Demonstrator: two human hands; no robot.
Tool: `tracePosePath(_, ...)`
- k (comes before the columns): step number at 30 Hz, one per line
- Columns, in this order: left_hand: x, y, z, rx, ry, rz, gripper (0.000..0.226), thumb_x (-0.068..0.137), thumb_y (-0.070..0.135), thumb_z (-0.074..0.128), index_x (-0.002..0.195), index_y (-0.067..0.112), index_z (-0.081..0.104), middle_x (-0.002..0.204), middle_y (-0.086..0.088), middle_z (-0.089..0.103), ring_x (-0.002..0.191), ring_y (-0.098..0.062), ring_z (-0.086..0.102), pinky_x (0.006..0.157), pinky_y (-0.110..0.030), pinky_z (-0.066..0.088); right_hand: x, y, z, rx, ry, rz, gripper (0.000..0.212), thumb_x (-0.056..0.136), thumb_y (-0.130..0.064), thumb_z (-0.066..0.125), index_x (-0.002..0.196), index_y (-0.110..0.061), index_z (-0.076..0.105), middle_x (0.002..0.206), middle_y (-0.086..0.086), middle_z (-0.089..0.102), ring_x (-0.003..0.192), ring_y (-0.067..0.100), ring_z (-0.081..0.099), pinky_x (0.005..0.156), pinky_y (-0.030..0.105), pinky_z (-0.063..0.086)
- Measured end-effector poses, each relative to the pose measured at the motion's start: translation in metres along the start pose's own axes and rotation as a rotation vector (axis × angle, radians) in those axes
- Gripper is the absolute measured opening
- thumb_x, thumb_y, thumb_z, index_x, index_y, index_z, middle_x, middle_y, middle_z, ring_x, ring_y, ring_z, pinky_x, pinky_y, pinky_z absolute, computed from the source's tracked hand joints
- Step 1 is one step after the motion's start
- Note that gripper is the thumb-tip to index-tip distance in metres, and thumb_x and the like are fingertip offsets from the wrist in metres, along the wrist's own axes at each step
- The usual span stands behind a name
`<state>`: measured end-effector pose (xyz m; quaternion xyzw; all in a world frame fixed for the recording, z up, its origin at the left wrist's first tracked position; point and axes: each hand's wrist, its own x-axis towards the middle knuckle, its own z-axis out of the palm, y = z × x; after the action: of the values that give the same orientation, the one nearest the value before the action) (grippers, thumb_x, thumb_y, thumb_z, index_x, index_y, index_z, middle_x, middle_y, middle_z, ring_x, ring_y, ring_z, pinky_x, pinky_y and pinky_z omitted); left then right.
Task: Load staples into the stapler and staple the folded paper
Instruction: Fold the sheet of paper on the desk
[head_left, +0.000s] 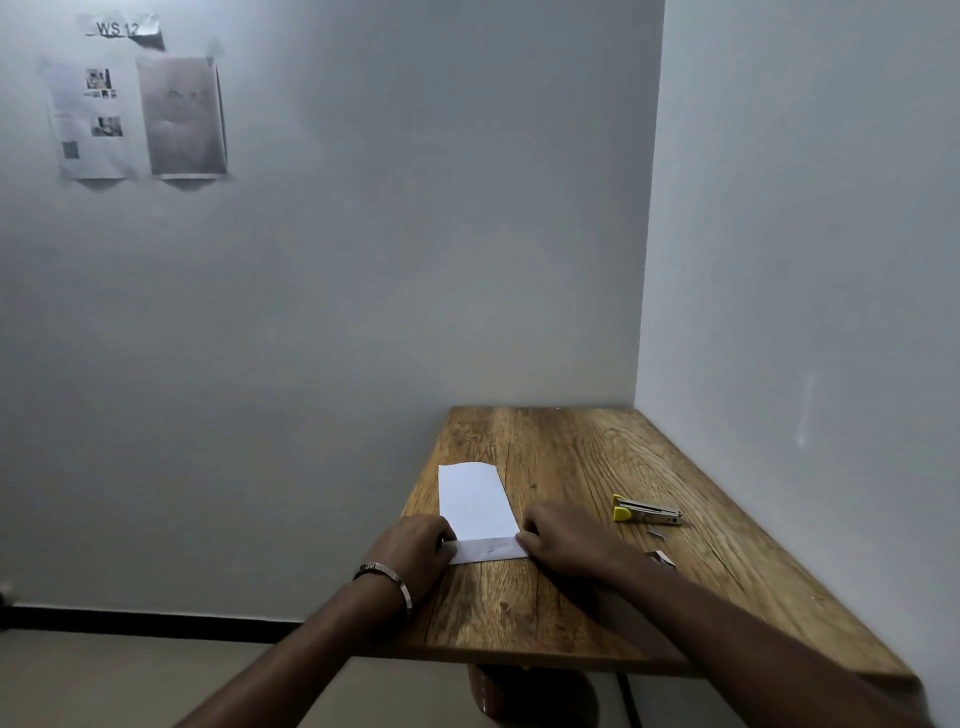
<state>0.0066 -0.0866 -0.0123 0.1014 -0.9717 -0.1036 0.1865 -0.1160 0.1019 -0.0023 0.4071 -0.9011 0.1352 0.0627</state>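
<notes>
A white paper lies on the wooden table, its near end turned up into a narrow folded strip. My left hand holds the strip's left end and my right hand holds its right end, fingers curled onto the fold. A small metal stapler with a yellow end lies open on the table, to the right of my right hand and apart from it. A short strip of staples lies just in front of the stapler.
A small torn wrapper or staple packet lies near my right forearm. The table stands in a corner, with walls behind it and on its right. Printed sheets hang on the back wall at upper left.
</notes>
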Motion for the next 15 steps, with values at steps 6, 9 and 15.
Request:
tracePosePath(6, 0.003, 0.000, 0.002, 0.007, -0.019, -0.015, 0.023, 0.097, 0.031, 0.052, 0.111, 0.021, 0.066, 0.113, 0.002, 0.067, 0.099, -0.015, 0.060, 0.082, -0.026, 0.049, 0.003, -0.001, 0.005, -0.032, -0.003, 0.001, 0.022, 0.098, -0.035, 0.051, 0.093, -0.015, 0.058, 0.092, 0.006, 0.065, 0.076, 0.019, 0.059, 0.062, 0.032, 0.042)
tracePosePath(9, 0.005, -0.001, 0.003, 0.010, -0.030, -0.029, 0.022, 0.096, 0.031, 0.052, 0.111, 0.021, 0.066, 0.113, 0.002, 0.066, 0.100, -0.015, 0.060, 0.083, -0.027, 0.050, 0.004, -0.001, 0.007, -0.028, 0.000, 0.000, 0.018, 0.097, -0.036, 0.051, 0.086, -0.022, 0.051, 0.086, 0.002, 0.060, 0.069, 0.013, 0.052, 0.058, 0.030, 0.037)
tracePosePath(15, 0.004, -0.002, 0.006, 0.050, -0.052, -0.052, 0.026, 0.094, 0.035, 0.056, 0.120, 0.028, 0.055, 0.119, 0.003, 0.063, 0.103, -0.018, 0.059, 0.083, -0.030, 0.051, -0.001, 0.000, 0.013, -0.015, 0.090, -0.015, 0.008, 0.092, -0.034, 0.054, 0.091, -0.029, 0.047, 0.085, -0.006, 0.057, 0.076, 0.015, 0.054, 0.054, 0.028, 0.034)
